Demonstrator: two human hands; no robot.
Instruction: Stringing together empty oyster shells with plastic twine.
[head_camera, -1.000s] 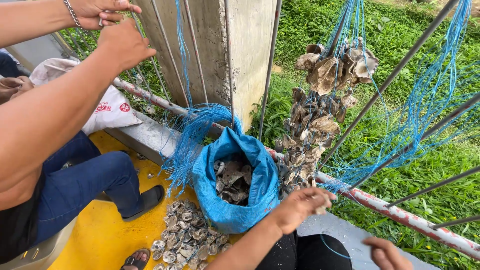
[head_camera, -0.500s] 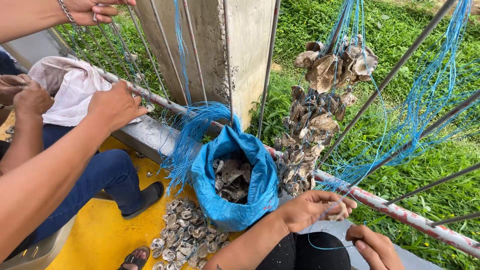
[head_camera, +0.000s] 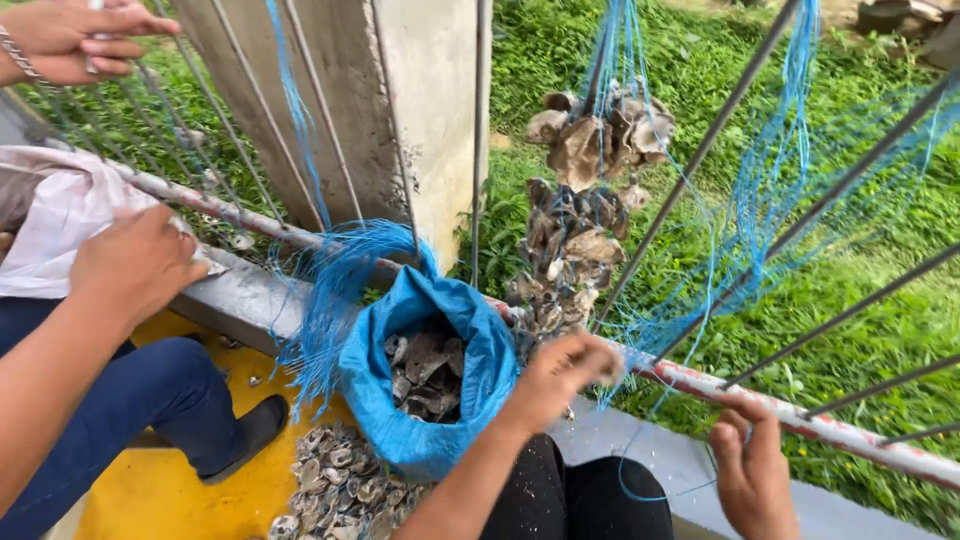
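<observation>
Left hand (head_camera: 560, 375) clenched on blue line (head_camera: 742, 215); right hand (head_camera: 750, 470) curled, grasp unclear. Sharp hanging oyster shells (head_camera: 575, 250) could cut fingers.

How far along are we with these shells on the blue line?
Done: a cluster of strung shells already hangs on the rail. In hand: the left hand is closed on blue line at the rail, and the right hand is just below it by a loose loop. Left: the sack holds shells, and a pile lies on the floor.
</observation>
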